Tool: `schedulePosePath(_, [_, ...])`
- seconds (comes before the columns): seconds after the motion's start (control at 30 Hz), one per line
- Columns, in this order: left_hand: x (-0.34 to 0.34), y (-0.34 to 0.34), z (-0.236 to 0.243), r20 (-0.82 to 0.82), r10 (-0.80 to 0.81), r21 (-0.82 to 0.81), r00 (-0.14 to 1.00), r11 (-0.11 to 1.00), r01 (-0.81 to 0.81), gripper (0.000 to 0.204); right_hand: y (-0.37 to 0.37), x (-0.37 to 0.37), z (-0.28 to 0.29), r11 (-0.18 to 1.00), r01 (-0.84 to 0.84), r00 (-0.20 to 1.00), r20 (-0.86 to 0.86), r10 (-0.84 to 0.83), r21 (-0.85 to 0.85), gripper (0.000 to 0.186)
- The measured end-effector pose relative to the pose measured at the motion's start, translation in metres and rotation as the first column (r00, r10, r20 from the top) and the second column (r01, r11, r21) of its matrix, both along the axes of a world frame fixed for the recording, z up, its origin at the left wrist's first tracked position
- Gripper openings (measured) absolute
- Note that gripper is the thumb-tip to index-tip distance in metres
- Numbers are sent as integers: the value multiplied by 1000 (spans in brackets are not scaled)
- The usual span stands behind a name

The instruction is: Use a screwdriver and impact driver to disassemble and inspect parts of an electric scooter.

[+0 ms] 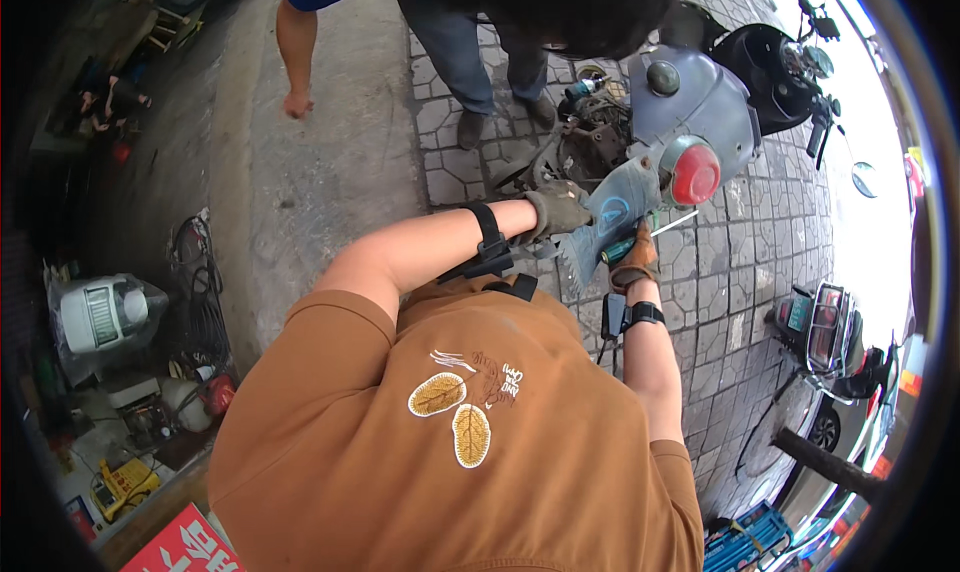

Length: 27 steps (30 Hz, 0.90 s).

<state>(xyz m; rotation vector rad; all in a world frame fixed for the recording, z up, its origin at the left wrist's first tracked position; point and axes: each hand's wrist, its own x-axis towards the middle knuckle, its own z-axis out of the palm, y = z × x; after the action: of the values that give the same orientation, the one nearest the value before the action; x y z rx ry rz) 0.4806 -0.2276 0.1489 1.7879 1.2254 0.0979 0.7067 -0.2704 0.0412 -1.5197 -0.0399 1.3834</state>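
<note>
My left hand (560, 212), in a grey-green work glove, grips the edge of a worn grey-blue rear mudguard (612, 207) with a blue mark on it. The mudguard hangs below the round red tail light (692, 172) of a grey scooter (690, 97). My right hand (636, 262), in a brown glove, is closed around a screwdriver (619, 249) beside the mudguard's lower edge. Its green handle shows on one side of the fist and a pale shaft on the other. The fingertips of my left hand are partly hidden.
Exposed engine parts (595, 137) show at the scooter's left side. A person in jeans (450, 57) leans over from the far side, one bare hand (298, 104) hanging. A black motorcycle (765, 67) stands beyond. At left lie a wrapped headlight unit (105, 312) and coiled cables (200, 282).
</note>
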Motion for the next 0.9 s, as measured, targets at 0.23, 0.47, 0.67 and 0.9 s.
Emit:
schedulePosePath(0.23, [-8,5,-15,30,-92,59,995,994,91,39,5,-29,15,978,174,981,-105,-162,113,42])
schedulePosePath(0.47, [-7,3,13,190,80,-147,979,988,-53,37,15,-19,55,975,168,985,-55,-161,144,49])
schedulePosePath(0.67, [5,12,5,251,103,-249,963,968,-39,37,41,13,90,1000,-25,961,276,22,7,59])
schedulePosePath(0.9, [-4,33,36,192,-21,-219,981,974,64,39,74,26,113,981,-145,812,551,193,-129,60])
